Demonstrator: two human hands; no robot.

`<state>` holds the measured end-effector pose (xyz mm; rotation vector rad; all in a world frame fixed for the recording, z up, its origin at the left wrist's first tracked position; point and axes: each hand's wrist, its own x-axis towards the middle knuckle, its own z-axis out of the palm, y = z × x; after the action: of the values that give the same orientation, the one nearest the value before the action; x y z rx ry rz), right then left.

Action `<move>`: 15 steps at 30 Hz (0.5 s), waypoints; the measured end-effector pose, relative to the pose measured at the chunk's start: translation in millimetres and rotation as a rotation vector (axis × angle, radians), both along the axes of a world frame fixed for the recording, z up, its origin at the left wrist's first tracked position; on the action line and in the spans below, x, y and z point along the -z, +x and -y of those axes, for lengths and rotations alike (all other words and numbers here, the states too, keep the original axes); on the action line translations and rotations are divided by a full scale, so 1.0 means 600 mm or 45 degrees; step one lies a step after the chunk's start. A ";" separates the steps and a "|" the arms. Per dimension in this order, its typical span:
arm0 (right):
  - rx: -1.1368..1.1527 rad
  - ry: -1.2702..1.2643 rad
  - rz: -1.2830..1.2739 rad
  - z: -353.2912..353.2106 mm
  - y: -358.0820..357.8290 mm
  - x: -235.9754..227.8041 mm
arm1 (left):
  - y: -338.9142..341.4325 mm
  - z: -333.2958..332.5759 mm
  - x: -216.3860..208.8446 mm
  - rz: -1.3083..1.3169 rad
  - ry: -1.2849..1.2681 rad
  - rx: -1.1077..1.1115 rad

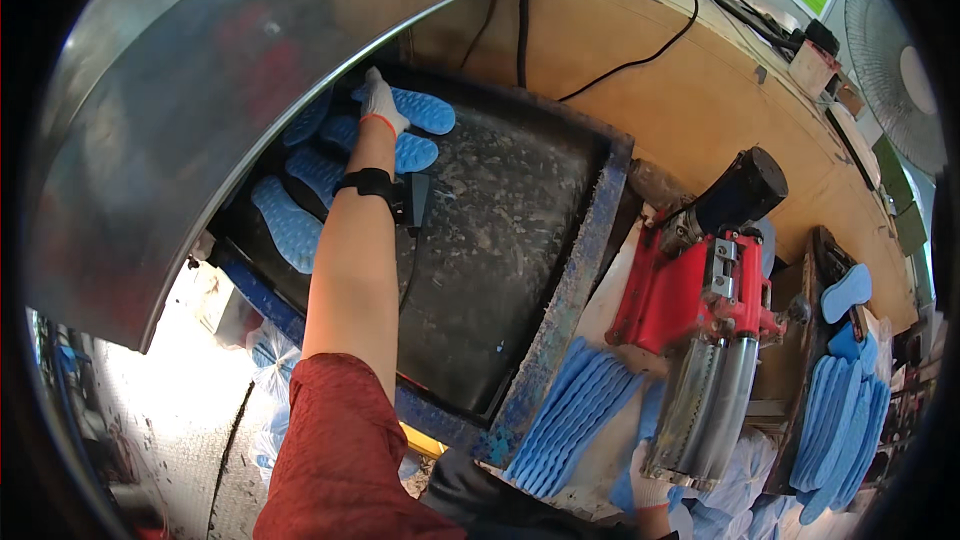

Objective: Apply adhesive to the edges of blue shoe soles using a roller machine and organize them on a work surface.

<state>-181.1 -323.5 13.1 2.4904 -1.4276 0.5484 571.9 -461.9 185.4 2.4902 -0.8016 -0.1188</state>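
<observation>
My left hand [384, 108], in a pale glove with an orange cuff, reaches deep into a shallow black tray [490, 240] with a worn blue frame. It is closed on the near end of a blue dimpled insole [425, 111] at the tray's far side. Several more insoles lie around that forearm, among them one [288, 223] at the tray's left. Low on the right, my gloved right hand [650, 483] is beside the rollers [703, 410] of a red machine [665, 295], next to a blue insole [622, 493]. Its fingers are mostly hidden.
A large metal hood [220, 90] overhangs the tray's left side. Blue insoles stand in a row [575, 420] right of the tray, with another stack [835, 425] farther right. Bagged insoles [272, 360] sit below left. A black cable [640, 62] crosses the wooden panel; a fan [890, 60] stands beyond.
</observation>
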 end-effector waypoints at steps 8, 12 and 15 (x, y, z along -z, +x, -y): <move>0.082 0.183 -0.535 0.001 -0.004 -0.003 | -0.168 -0.168 -0.084 -0.417 -0.885 1.364; 0.167 0.367 0.254 0.032 -0.014 -0.006 | -0.419 -0.351 -0.093 -1.167 -1.453 0.842; 0.245 0.687 1.131 0.046 0.004 -0.063 | -0.564 -0.437 -0.066 -1.178 -1.419 0.290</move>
<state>-178.9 -351.0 51.2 2.5279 -2.3518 1.5309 233.4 -199.7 224.7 1.0847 -0.4934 -0.6412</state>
